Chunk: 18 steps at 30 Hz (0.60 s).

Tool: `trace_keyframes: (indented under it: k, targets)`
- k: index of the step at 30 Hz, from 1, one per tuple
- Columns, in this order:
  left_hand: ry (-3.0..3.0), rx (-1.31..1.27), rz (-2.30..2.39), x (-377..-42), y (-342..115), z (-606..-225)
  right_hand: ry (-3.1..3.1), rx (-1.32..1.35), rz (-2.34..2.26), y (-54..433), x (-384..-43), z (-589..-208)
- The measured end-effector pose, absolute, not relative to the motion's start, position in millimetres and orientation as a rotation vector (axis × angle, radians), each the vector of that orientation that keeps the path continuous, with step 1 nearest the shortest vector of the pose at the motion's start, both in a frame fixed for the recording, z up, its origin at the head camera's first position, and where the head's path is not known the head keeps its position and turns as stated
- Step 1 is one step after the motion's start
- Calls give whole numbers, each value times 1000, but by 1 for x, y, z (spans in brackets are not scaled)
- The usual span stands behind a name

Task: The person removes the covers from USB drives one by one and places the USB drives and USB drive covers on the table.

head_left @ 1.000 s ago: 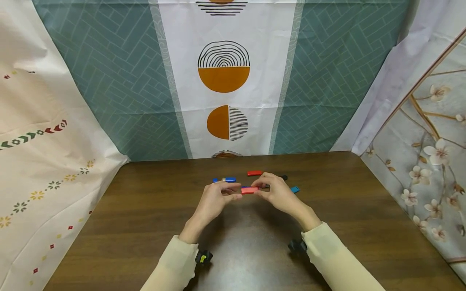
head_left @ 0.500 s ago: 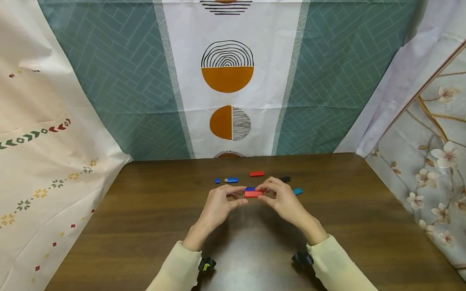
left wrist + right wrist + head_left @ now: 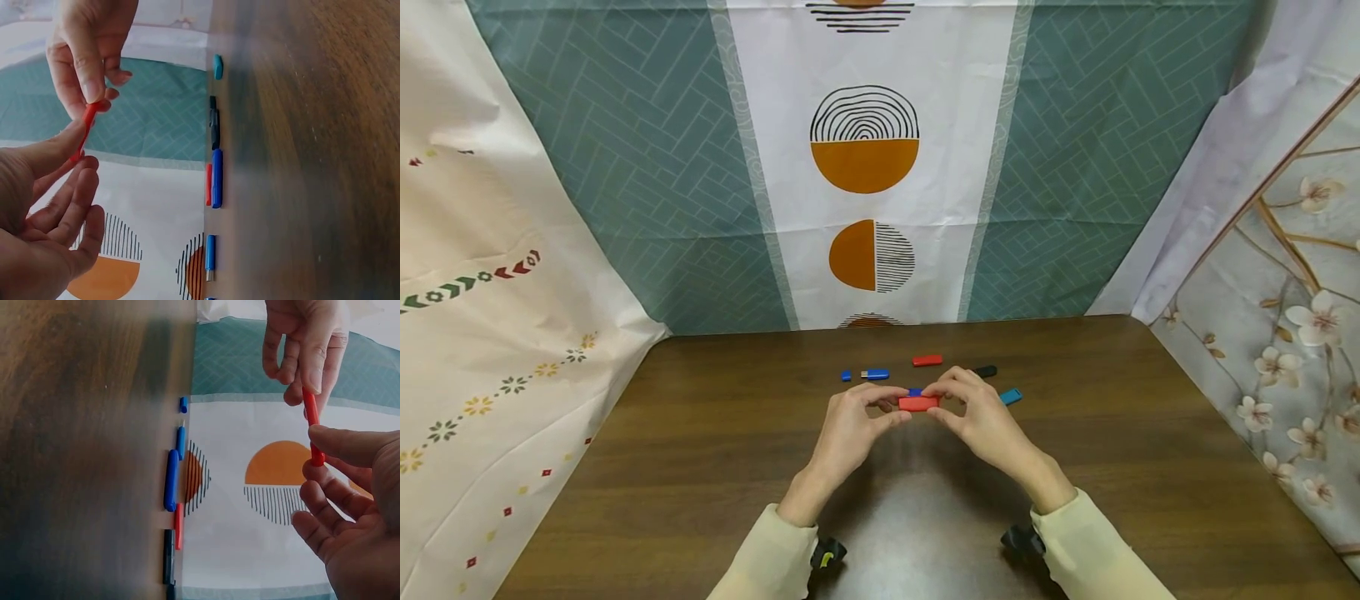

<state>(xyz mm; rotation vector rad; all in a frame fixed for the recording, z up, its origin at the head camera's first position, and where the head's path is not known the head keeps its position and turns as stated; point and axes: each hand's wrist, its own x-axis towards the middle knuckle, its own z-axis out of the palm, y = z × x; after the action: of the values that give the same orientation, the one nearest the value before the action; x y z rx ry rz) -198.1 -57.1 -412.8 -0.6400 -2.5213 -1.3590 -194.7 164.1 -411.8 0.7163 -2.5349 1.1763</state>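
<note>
Both hands pinch a small red USB stick, held level above the table at its middle. The left hand grips its left end between thumb and fingertips; the right hand pinches the right end. In the left wrist view the red stick is seen edge-on, tilted. A larger blue stick lies on the table just beyond, partly hidden by the held stick in the head view. Farther back are another red stick and a blue USB stick with its metal plug bare.
A small blue cap lies left of the uncapped blue stick. On the right are a black stick and a teal stick. Brown wood tabletop surrounds them, with hanging cloth behind.
Both hands have come slightly nearer the body with the red USB stick, and more of the blue stick behind it shows. The grip stays at both ends.
</note>
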Motion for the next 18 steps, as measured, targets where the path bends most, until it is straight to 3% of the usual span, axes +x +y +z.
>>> trace_keyframes:
  k: [18]
  targets:
    - [-2468, -603, -1377, -200, -53, -418, -2506, 736, 1167, 163, -195, -414]
